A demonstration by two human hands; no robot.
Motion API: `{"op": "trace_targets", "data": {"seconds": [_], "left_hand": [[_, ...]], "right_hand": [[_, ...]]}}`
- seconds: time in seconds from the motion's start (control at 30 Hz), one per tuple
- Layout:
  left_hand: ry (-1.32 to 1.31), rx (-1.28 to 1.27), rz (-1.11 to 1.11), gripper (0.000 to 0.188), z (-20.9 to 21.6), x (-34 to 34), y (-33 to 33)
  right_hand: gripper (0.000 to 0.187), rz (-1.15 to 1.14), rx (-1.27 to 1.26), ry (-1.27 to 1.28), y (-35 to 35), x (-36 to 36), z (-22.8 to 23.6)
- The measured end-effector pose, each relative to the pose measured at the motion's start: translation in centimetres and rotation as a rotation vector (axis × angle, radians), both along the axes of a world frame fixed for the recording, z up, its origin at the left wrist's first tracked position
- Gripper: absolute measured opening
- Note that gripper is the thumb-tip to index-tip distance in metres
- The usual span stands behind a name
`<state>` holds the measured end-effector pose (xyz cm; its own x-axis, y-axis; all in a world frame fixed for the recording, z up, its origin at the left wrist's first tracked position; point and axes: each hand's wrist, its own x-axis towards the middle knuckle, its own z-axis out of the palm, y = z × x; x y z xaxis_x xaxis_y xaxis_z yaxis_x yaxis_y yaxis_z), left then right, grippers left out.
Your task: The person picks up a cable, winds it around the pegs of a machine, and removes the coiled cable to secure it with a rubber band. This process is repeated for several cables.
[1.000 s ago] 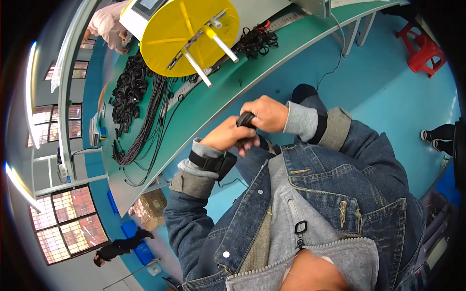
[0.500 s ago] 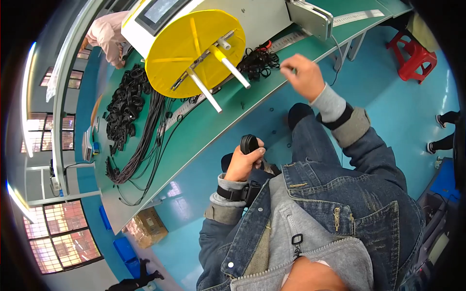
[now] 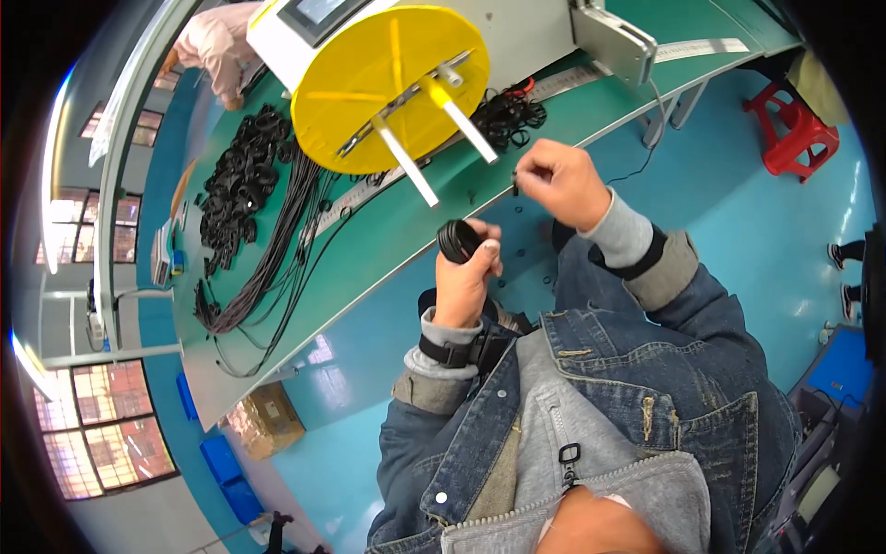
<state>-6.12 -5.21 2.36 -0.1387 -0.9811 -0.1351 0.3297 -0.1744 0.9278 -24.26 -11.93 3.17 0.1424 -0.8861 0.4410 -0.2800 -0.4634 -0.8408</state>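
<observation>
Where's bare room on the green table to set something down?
Bare: green tabletop between the thin black cables and front edge, left of the left hand holding a black coil. Crowded: farther left, with heaped black coils and long dark cable bundle; right of the round yellow disc, a black tangle.

Straight silver rods (image 3: 406, 162) jutting from the round yellow disc (image 3: 328, 115) bar the far side, while the flat green tabletop (image 3: 369, 251) leaves passage along its near edge.

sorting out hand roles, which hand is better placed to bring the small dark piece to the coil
Probably the right hand: it pinches the small dark piece, while the left hand grips the black coil and seems suited to steadying it.
</observation>
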Motion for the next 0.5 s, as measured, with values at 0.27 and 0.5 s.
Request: {"op": "trace_targets", "data": {"seconds": [0.27, 0.5], "left_hand": [[-0.009, -0.11, 0.067, 0.014, 0.1, 1.4, 0.1], [0.07, -0.095, -0.09, 0.012, 0.2, 3.5, 0.9]], "right_hand": [[0.006, 0.382, 0.109, -0.18, 3.6, 4.0, -0.5], [0.012, 0.895, 0.99, -1.059, 5.1, 4.0, -1.7]]}}
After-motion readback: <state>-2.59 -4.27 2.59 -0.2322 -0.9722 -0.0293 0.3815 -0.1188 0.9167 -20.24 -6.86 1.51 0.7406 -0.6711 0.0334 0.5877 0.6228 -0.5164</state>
